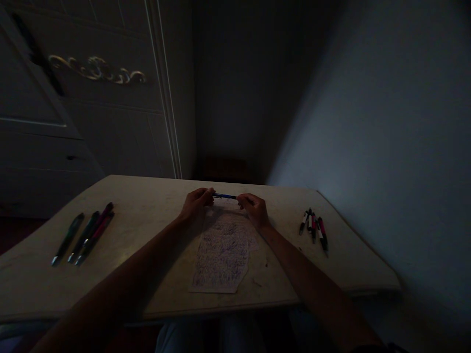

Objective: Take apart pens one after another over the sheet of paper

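Pen (225,196), blue, spans between the hands near the far end of scribbled paper (221,255), long axis crosswise. Fingers of left hand (196,202) clamped on one end, right hand (255,209) on the other; clearance above worktop (147,201) unclear.

From my end I see a cabinet (121,130) with curly gold trim (97,76) upper left, a wall (390,127) at right, a table (147,196) across the lower half.

Bare left hand (197,203) and bare right hand (254,210) hold opposite ends of a slim, apparently blue pen (225,196) near scribbled pale paper (221,255) on a cream table (147,196).
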